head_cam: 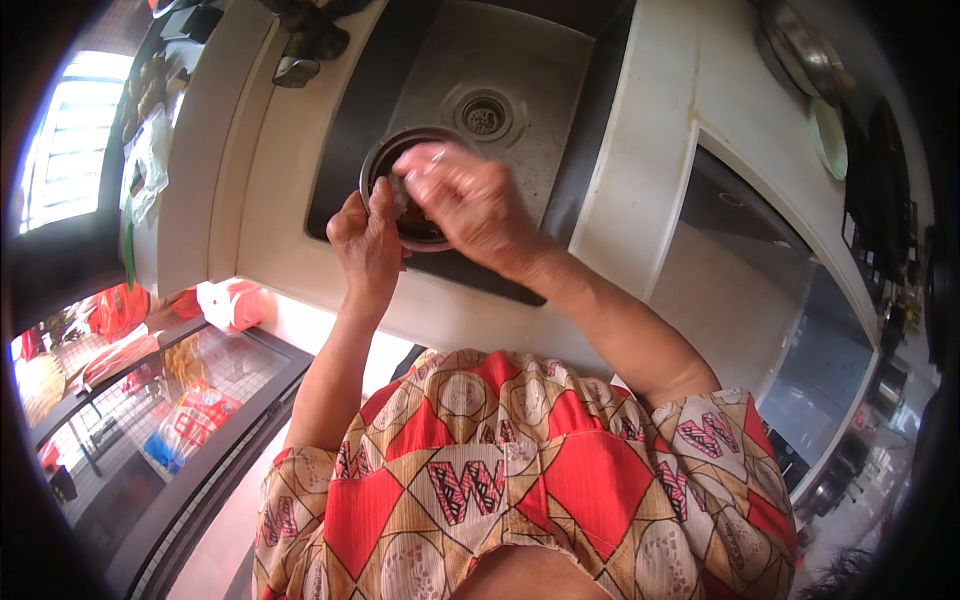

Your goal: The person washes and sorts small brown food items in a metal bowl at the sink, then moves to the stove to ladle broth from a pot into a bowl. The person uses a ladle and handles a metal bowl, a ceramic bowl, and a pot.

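Observation:
Over the near left part of a stainless steel sink [525, 56], my left hand [367, 240] grips the rim of a round metal pot or bowl [367, 171], its thumb laid over the edge. Inside, the container looks dark, with some pale, wet-looking material [400, 196] that I cannot make out. My right hand [469, 199] is above the opening, fingers curled and blurred by motion. Whether those fingers pinch something is hidden. Beyond the container, the sink's drain strainer [482, 118] is in plain sight.
A dark faucet [307, 49] rises from the pale countertop [274, 195] at the upper left. On a ledge at far left lie ginger-like roots [150, 90] and a clear plastic bag [150, 161]. Metal cookware [802, 52] stands at the upper right. A framed glass panel [225, 375] is at lower left.

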Available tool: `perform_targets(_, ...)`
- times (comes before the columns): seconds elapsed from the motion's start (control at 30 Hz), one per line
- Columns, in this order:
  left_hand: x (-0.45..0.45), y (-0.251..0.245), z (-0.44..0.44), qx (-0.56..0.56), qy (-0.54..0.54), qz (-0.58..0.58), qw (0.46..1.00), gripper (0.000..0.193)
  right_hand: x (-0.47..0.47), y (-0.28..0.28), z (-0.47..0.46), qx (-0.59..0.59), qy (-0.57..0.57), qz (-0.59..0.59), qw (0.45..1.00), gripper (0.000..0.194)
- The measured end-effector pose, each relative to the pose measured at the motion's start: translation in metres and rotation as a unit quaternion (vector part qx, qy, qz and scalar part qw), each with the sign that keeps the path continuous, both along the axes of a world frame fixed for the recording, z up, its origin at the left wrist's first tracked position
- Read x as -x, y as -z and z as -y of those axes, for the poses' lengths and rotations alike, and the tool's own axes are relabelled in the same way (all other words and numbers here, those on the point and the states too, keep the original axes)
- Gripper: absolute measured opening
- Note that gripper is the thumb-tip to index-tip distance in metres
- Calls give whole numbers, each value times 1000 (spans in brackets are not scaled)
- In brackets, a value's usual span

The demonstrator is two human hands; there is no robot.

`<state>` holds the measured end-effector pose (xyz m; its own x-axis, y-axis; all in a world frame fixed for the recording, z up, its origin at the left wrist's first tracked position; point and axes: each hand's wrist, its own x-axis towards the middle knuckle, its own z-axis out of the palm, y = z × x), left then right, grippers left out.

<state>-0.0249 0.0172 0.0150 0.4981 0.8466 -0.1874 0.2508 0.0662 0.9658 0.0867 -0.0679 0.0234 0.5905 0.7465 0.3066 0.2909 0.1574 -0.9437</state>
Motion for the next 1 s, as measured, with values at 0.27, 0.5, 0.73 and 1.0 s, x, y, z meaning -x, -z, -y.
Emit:
perform_targets(0.27, -2, -1, -5, -92, 1, -31, 995, 32, -8, 26, 9, 49, 103, 227, 967, 29)
perform_targets(0.5, -6, -10, -4, -216, 40, -86, 972, 20, 20, 45, 2, 78, 68, 208, 973, 48)
perform_targets(0.73, -9, -21, -4, -304, 75, -140, 939, 17, 27, 44, -14, 106, 98, 102, 984, 48)
perform_targets(1.0, -11, -19, -6, -307, 77, -125, 940, 15, 30, 41, -39, 91, 171, 22, 981, 27)
